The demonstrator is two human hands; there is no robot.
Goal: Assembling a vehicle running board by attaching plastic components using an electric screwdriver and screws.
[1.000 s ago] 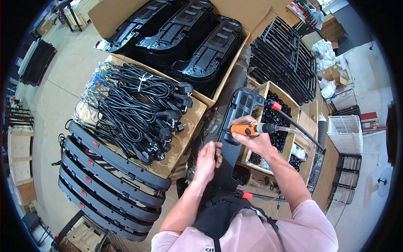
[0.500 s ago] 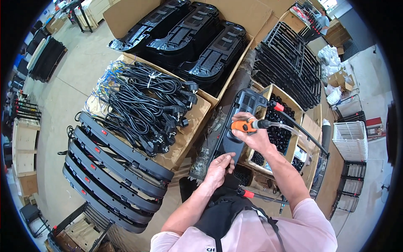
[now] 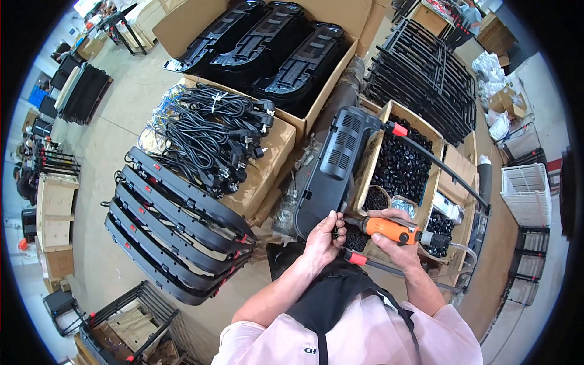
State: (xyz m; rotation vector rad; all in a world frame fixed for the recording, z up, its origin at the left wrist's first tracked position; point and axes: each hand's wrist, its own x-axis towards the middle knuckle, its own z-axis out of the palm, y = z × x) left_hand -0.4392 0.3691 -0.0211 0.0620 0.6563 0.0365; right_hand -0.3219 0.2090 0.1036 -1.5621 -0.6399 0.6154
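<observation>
My right hand [image 3: 398,253] clasps an orange cylindrical driver [image 3: 388,230]. My left hand [image 3: 322,239] curls beside a black plastic housing [image 3: 325,190]; I can't tell its contents.

open air over the black vented housing [image 3: 333,167]; upper face reachable past its near end. left hand [image 3: 324,240] and orange pneumatic screwdriver [image 3: 390,230] crowd that end. black bar [image 3: 438,160] slants over parts tray [image 3: 368,176], breaking sideways reach. leftward: narrow gap, then heaped power cords [image 3: 207,141].

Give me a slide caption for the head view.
Right hand grips an orange power tool near a dark housing; black cables lie heaped to the left.
</observation>
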